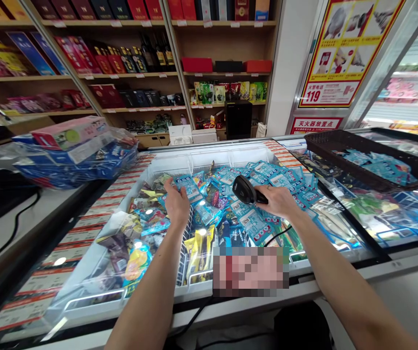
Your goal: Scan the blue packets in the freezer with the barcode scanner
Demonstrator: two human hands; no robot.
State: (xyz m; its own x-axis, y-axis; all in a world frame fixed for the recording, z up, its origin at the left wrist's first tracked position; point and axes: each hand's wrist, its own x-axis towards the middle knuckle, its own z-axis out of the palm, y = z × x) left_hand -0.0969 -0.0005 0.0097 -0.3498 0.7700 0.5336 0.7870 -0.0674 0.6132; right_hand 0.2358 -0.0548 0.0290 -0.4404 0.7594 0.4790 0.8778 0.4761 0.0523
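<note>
My right hand is wrapped round the handle of a black handheld barcode scanner, whose head points left over the freezer's glass top. Many blue printed packets lie spread beneath and around the scanner, some overlapping. To the left, my left hand has its thumb and fingers at the left edge of a light-blue packet and appears to grip it; the fingertips are partly hidden. The scanner's black cable runs down from the right hand toward the front edge.
The chest freezer holds colourful ice-cream packs, including yellow ones. A dark tray with more blue packets stands at right. Plastic-wrapped boxes sit at left. Shelves of boxed goods line the back. A blurred patch covers the front edge.
</note>
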